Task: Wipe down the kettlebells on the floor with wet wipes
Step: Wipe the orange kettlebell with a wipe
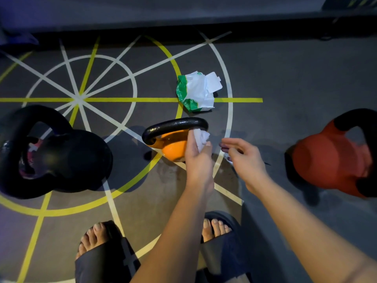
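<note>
A small orange kettlebell (173, 149) with a black handle stands on the floor in the middle. My left hand (197, 160) grips a crumpled white wet wipe (201, 137) and holds it against the right end of that handle. Just to the right, my right hand (244, 160) hovers with its fingers loosely extended toward the wipe and holds nothing. A large black kettlebell (67, 160) sits at the left. At the right edge stands a red kettlebell (330, 164) with a black handle.
A green and white wet wipe pack (195, 90), flap open, lies on the floor just behind the orange kettlebell. The grey floor (285, 78) carries white and yellow painted lines. My feet in dark sandals (102, 252) stand close below. A dark wall base runs along the top.
</note>
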`<state>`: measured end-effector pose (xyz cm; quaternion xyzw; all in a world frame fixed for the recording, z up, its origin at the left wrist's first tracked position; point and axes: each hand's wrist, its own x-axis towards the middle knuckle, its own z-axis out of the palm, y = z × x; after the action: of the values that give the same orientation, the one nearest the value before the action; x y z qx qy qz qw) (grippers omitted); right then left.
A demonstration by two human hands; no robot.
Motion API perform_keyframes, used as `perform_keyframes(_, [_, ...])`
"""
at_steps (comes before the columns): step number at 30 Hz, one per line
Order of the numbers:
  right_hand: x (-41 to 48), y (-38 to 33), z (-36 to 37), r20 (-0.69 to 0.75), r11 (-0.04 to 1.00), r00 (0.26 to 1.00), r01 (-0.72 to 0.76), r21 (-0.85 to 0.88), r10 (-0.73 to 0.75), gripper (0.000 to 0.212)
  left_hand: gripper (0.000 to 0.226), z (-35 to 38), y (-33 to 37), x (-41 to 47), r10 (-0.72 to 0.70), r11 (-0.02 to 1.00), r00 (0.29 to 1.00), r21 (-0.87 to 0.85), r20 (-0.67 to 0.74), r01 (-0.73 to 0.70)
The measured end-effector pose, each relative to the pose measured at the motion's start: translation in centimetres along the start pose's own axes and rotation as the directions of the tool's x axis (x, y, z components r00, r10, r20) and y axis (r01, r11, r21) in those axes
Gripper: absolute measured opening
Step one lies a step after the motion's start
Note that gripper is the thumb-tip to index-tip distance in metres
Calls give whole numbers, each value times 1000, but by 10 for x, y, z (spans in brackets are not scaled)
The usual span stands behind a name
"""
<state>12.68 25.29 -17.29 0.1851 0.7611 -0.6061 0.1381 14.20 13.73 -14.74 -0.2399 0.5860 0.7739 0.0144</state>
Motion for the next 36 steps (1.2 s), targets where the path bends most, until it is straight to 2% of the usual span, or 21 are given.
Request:
perform_keyframes(3, [-4, -5, 3, 50, 1000, 999, 15, -8, -15, 41, 70, -5, -10, 2, 66, 986, 998, 153, 1, -65])
perform_keyframes(5, [-6, -7, 4, 68, 999, 997, 33, -22, -31, 40, 75, -7, -12, 5, 51, 958, 999, 281, 14, -53])
perform_keyframes(6, [-7, -8, 4, 76, 999, 996, 38, -28, -36, 38, 76, -8, -9, 4, 38, 956, 999, 290, 37, -47])
perform_keyframes(7, [-8, -8, 4, 86, 999, 996, 40, -34, -37, 36, 75, -8, -6, 3, 22, 967, 998, 253, 61, -36])
perform_keyframes(9, [-10, -8, 6, 101, 999, 995, 31, -42, -26, 31, 63, -11, 2, 0, -63, 998, 994, 11, 88, 62])
perform_keyframes(11, [-11, -7, 8, 106, 999, 994, 5, -38, -1, 27, 55, -21, 7, 0, -119, 943, 975, -286, 189, 170])
perform_keyframes(12, [-12, -7, 9, 105, 999, 994, -7, -31, 10, 26, 56, -27, 8, 1, -117, 909, 964, -365, 237, 200])
perform_keyframes(16, [-9, -9, 10, 71, 999, 997, -39, -3, 39, 23, 61, -30, 14, 5, -102, 855, 940, -454, 326, 251])
perform_keyframes(22, [-5, -11, 4, 6, 996, 998, -56, 62, 56, 25, 58, -19, 20, 1, -88, 807, 961, -547, 261, 222])
perform_keyframes(23, [-5, -10, 3, -2, 996, 998, -64, 68, 65, 26, 54, -17, 19, 0, -96, 833, 965, -510, 245, 213])
perform_keyframes(24, [-5, -9, 2, -5, 995, 997, -70, 66, 71, 26, 49, -16, 19, -1, -111, 897, 973, -400, 202, 186])
perform_keyframes(26, [-4, -6, 2, 0, 996, 997, -72, 53, 72, 27, 54, -13, 14, 1, -97, 995, 991, -4, 95, 97])
perform_keyframes(27, [-4, -5, 3, 2, 997, 998, -68, 42, 68, 26, 61, -13, 10, 3, -54, 974, 996, 222, 75, 36])
perform_keyframes(28, [-4, -6, 3, 3, 998, 998, -61, 31, 61, 26, 63, -14, 7, 5, 8, 899, 995, 434, 100, -50])
perform_keyframes(30, [-2, -7, 4, -4, 999, 999, -47, 26, 47, 26, 52, -15, -1, 11, 114, 653, 980, 732, 161, -196])
perform_keyframes(32, [-2, -11, 5, -8, 998, 999, -45, 34, 45, 26, 47, -12, -8, 18, 167, 486, 976, 849, 143, -207])
perform_keyframes(36, [-3, -11, 8, -2, 998, 999, -45, 42, 45, 26, 45, -5, -7, 24, 167, 274, 982, 953, 87, -131])
